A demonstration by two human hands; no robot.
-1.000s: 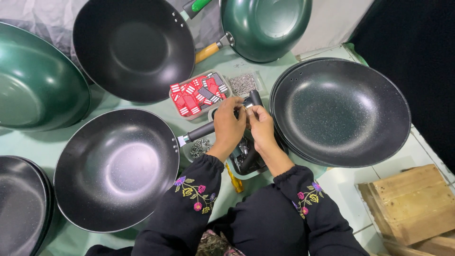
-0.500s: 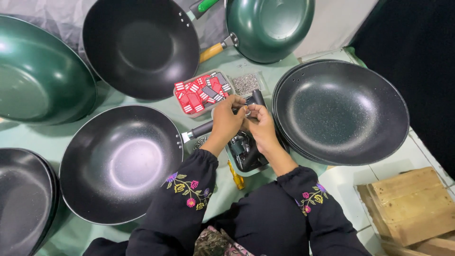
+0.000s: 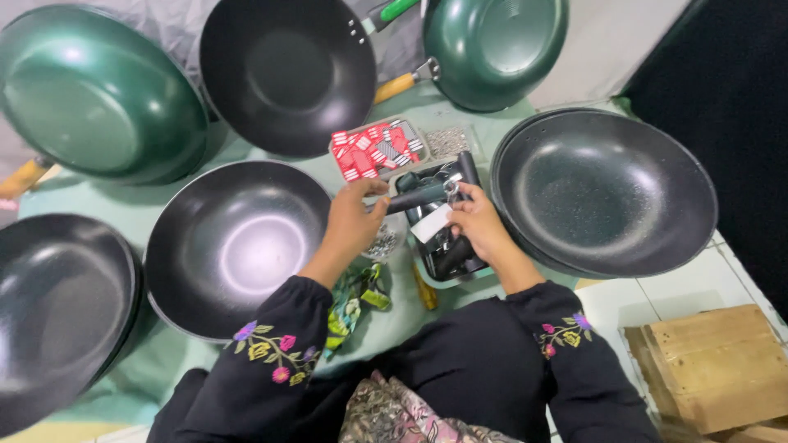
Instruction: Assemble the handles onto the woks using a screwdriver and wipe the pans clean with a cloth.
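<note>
Black handle (image 3: 419, 197) sits at centre, gripped by left hand (image 3: 355, 221) fingers; right hand (image 3: 476, 223) pinches a white tag (image 3: 430, 222). Seven pans ring them, two green at twelve o'clock (image 3: 492, 49) and ten o'clock (image 3: 90, 94).

Both arms, in black sleeves with floral cuffs, reach forward from the lap and converge ahead of the body. The left hand (image 3: 355, 220) curls its fingers in a closed grip, thumb on top. The right hand (image 3: 478, 223) pinches with bent fingers, fingertips turned toward the left hand.
</note>
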